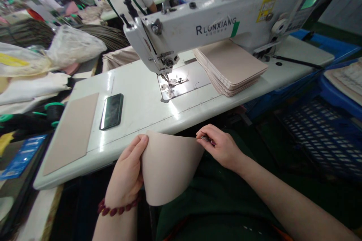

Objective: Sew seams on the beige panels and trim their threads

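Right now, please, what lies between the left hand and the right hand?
In the head view, a curved beige panel spans from the left hand to the right hand.

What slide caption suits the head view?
The left hand and right hand hold a curved beige panel near a sewing machine, with stacked panels on its table.

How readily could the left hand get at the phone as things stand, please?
Probably yes: the phone lies on the tabletop near the left hand, with nothing visible between them, though the hand would likely need to release the panel first.
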`<act>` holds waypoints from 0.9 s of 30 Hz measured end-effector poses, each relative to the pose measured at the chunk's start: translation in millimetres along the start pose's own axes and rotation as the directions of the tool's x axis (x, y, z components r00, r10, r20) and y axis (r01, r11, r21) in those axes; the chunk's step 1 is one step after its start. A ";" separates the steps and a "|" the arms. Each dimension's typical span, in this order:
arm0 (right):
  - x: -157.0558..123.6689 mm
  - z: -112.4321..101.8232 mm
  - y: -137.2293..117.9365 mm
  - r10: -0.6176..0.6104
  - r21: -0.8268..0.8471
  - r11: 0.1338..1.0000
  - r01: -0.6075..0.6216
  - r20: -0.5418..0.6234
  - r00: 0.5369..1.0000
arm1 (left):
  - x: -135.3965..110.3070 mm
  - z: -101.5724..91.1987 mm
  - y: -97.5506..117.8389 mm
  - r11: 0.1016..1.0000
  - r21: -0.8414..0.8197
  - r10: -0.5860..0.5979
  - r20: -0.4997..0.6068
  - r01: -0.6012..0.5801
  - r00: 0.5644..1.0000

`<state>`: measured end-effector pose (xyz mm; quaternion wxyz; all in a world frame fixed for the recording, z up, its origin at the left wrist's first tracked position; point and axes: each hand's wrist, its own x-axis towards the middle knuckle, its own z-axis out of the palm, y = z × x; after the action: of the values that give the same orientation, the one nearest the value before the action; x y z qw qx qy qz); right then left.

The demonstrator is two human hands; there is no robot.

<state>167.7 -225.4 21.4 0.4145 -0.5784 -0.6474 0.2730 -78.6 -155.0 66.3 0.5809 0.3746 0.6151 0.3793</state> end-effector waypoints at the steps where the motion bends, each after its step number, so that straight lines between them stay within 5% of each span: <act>1: 1.1 0.6 0.1 0.000 -0.014 1.000 0.000 0.002 1.000 | 0.2 -0.5 0.1 1.000 0.004 0.002 -0.001 -0.002 1.000; 7: 5.8 -8.3 11.6 0.054 -0.044 0.997 -0.060 -0.127 0.991 | 3.0 -5.9 0.3 1.000 0.010 0.014 0.006 -0.014 1.000; 14: 11.3 1.0 2.5 -0.037 0.045 0.998 0.035 0.040 0.999 | 3.2 -6.1 -0.3 1.000 0.020 0.012 0.009 -0.012 1.000; 20: 16.1 -7.0 12.7 0.074 0.094 0.994 -0.060 -0.155 0.985 | 2.4 -9.3 2.0 1.000 0.019 0.020 0.000 -0.020 1.000; 25: 12.6 1.6 24.3 0.121 0.216 0.962 -0.164 0.197 0.973 | 7.5 -15.4 4.5 0.997 0.056 0.062 -0.019 -0.061 0.998; 27: 9.8 4.7 21.7 0.141 0.222 0.954 -0.200 0.258 0.956 | 11.1 -19.7 7.7 0.970 0.174 0.175 -0.023 -0.168 0.984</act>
<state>175.2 -211.3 3.1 0.3766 -0.5394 -0.6010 0.4539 -98.6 -142.3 69.2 0.4997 0.4676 0.6217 0.3810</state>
